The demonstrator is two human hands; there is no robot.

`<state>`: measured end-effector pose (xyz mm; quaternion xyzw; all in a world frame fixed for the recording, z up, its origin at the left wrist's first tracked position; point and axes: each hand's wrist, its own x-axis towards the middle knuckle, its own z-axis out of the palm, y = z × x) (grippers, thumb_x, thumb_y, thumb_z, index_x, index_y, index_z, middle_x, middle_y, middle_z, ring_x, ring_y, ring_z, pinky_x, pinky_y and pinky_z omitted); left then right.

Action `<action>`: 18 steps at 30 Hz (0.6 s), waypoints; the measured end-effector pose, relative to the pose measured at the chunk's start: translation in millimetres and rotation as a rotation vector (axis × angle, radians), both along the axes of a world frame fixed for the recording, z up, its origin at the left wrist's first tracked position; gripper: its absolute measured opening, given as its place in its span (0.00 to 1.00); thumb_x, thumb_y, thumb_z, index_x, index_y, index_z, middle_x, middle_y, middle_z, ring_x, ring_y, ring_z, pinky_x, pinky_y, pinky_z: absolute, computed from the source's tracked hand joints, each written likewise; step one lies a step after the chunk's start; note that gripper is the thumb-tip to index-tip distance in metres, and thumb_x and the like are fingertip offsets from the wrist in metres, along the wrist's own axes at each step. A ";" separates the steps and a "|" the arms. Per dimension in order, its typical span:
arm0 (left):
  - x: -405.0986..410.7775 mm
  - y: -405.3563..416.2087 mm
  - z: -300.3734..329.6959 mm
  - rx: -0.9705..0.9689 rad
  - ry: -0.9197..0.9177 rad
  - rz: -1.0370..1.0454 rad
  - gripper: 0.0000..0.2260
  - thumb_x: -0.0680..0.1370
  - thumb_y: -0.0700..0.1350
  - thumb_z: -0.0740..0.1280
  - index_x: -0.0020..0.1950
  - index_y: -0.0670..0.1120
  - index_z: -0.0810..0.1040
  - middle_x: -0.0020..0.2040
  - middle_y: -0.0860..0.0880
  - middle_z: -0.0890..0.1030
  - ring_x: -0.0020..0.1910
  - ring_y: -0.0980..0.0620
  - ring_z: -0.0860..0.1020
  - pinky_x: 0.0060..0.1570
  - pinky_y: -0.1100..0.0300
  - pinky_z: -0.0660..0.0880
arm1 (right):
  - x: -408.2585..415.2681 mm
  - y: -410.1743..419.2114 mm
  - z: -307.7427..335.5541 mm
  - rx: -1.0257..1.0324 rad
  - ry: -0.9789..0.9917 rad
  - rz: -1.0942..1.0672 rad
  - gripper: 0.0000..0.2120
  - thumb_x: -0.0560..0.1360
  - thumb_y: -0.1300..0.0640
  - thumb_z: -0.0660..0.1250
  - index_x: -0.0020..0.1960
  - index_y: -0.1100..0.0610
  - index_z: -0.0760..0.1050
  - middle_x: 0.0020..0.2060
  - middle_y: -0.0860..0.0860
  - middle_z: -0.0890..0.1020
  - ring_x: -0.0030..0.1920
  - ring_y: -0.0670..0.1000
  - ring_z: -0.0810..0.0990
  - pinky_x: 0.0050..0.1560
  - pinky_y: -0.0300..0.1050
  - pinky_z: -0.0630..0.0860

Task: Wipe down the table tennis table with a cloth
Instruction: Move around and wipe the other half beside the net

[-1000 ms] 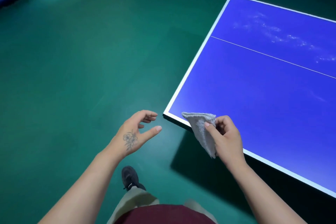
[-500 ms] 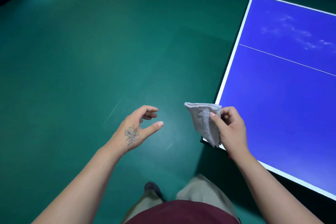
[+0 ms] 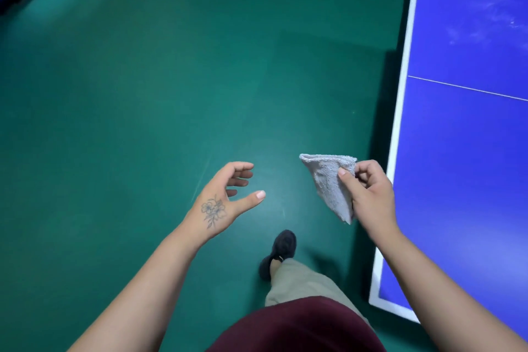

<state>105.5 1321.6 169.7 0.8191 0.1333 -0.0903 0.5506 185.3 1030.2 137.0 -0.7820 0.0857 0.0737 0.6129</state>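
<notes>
The right hand [image 3: 368,194] pinches a folded grey cloth [image 3: 331,184] at centre right of the frame, off the table tennis table [image 3: 457,151] along the right edge; the left hand [image 3: 225,197] hangs loosely curled, holding nothing. No wiping is under way, and the next move calls for bringing the cloth onto the blue surface, where pale smudges [image 3: 485,17] show at upper right.

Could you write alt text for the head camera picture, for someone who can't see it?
Seen from above, a person's right hand pinches a folded grey cloth in the air over a green floor, beside the white-edged blue table tennis table. The left hand hangs open, holding nothing, and a dark shoe steps forward below.
</notes>
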 end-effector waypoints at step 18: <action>383.8 101.3 -13.9 -0.165 -0.020 -0.086 0.35 0.66 0.64 0.79 0.71 0.60 0.75 0.62 0.53 0.83 0.62 0.55 0.82 0.67 0.50 0.77 | 336.4 113.0 39.6 -0.006 -0.047 -0.122 0.11 0.77 0.46 0.72 0.44 0.50 0.72 0.34 0.47 0.72 0.36 0.48 0.69 0.40 0.47 0.67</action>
